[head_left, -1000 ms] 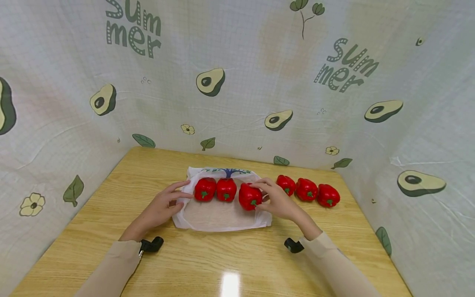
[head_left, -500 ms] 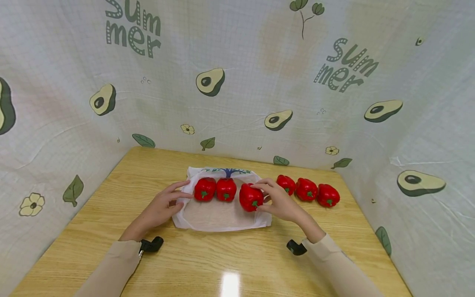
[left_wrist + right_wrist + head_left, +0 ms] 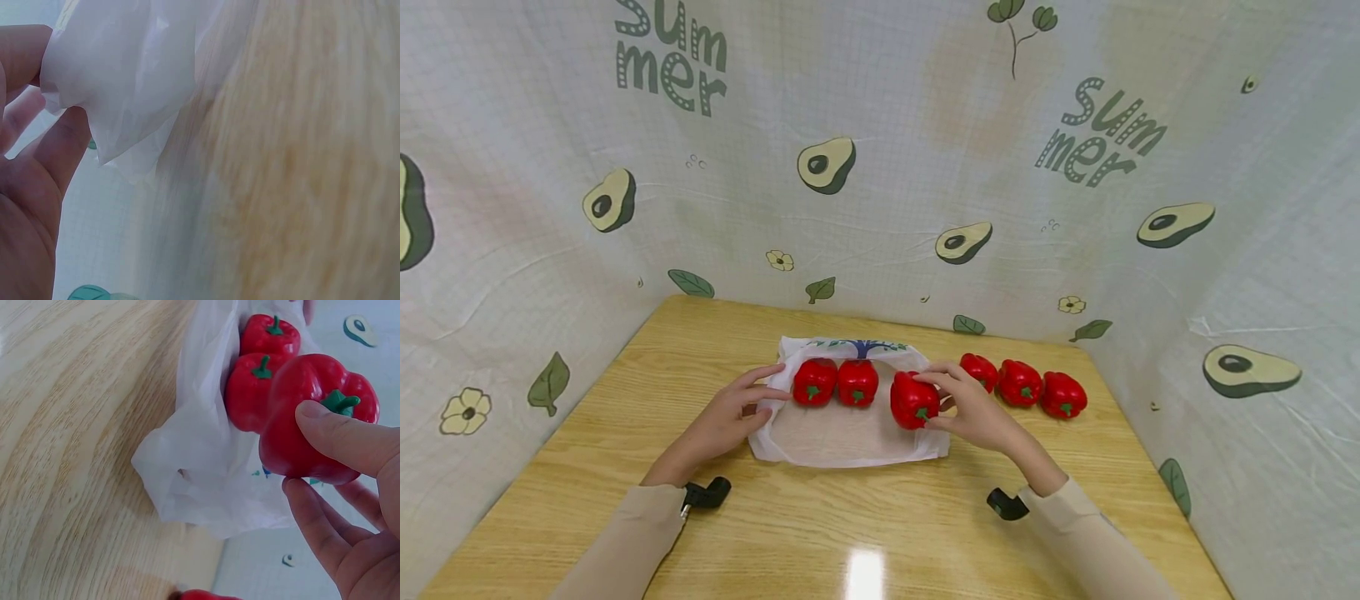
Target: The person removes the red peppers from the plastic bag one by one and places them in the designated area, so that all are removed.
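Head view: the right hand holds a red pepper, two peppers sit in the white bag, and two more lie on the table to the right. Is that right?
Not quite: the head view shows three peppers on the table to the right, not two. The right hand does hold a red pepper, and two peppers sit in the white bag.

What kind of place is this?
Probably a staged tabletop recording booth: a wood-grain table enclosed on three sides by avocado-print cloth, black devices at both wrists, and glossy red peppers in and beside a white bag.
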A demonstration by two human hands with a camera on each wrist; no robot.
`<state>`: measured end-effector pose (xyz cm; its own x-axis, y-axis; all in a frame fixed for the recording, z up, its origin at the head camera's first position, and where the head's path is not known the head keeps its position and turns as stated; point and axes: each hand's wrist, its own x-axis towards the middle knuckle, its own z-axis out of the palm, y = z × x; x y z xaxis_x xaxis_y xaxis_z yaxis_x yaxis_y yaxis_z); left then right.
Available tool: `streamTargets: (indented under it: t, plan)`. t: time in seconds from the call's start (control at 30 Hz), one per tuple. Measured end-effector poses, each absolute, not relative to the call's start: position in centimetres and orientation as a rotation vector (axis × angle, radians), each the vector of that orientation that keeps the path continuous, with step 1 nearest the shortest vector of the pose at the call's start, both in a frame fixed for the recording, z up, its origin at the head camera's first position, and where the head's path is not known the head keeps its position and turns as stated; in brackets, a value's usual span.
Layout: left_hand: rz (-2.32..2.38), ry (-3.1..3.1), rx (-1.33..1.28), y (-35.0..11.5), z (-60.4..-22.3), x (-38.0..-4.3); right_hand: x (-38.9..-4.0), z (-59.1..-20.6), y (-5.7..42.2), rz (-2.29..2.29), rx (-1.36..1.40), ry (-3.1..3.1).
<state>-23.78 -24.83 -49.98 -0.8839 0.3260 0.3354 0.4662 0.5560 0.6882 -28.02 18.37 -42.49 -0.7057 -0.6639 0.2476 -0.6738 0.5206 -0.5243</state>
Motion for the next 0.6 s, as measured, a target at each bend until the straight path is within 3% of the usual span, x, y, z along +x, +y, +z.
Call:
streamTargets:
  t: [0.6]
  plan:
    - [-1.201,-2.604,-0.68,-24.8,-50.0,-23.7,-27.4,-41.9,20.8,0.918,1.111,-2.718]
